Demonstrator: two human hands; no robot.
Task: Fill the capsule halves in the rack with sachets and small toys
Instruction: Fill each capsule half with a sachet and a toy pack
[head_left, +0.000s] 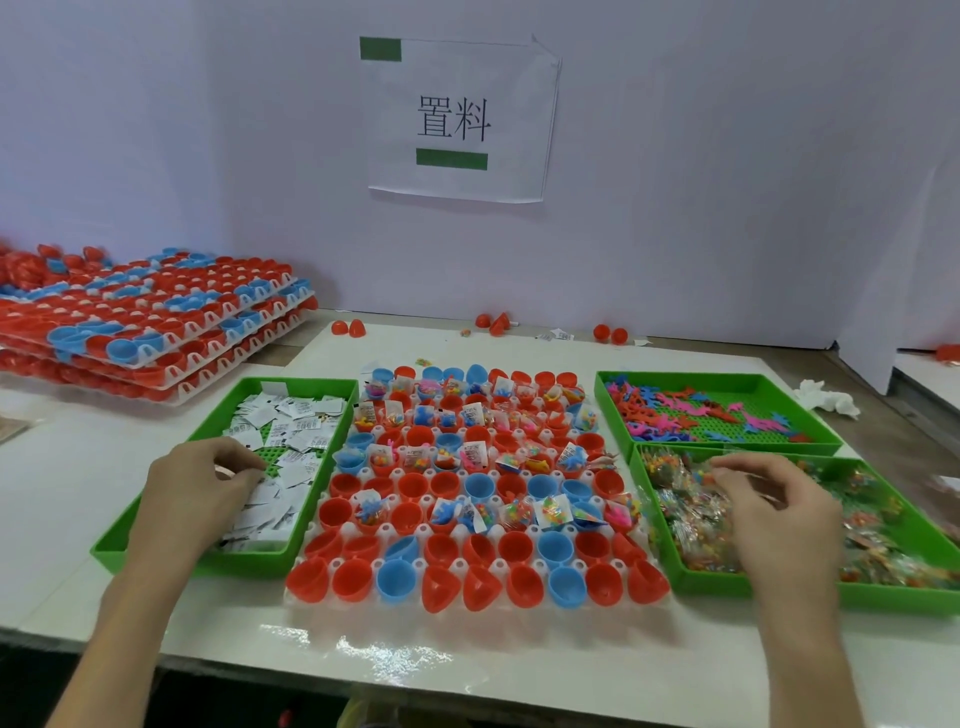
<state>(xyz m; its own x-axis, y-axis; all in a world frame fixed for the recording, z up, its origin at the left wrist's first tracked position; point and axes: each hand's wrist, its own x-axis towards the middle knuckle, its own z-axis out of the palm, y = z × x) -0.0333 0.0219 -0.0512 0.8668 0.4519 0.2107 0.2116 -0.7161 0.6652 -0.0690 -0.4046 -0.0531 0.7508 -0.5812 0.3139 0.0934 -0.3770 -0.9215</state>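
Head view has both hands down in the supply trays, so the step in hand looks like gathering stock for another row. At centre frame the white plastic rack (385, 530) of red and blue capsule halves (555, 546) sits on the white bench (467, 670); its upper rows mostly carry contents, while the two lowest rows and one row above them hold bare cups. At centre left the left hand (200, 491) rests in a green plastic tray (244, 564) of white paper sachets (293, 415), its fingers (244, 457) bent down onto the pile; whether they pinch a sachet I cannot tell. At lower right the right hand (776, 512) reaches into a second green tray (883, 603) of clear packets of coloured beads (691, 514), fingers curled and blurred, their grip unclear. Flat rubbery toys (675, 410) lie in a third green tray (727, 378) at upper right. Next, I judge, each hand needs one piece lifted free of its neighbours, then dropped into an empty half in the lower rows without tipping those beside it.
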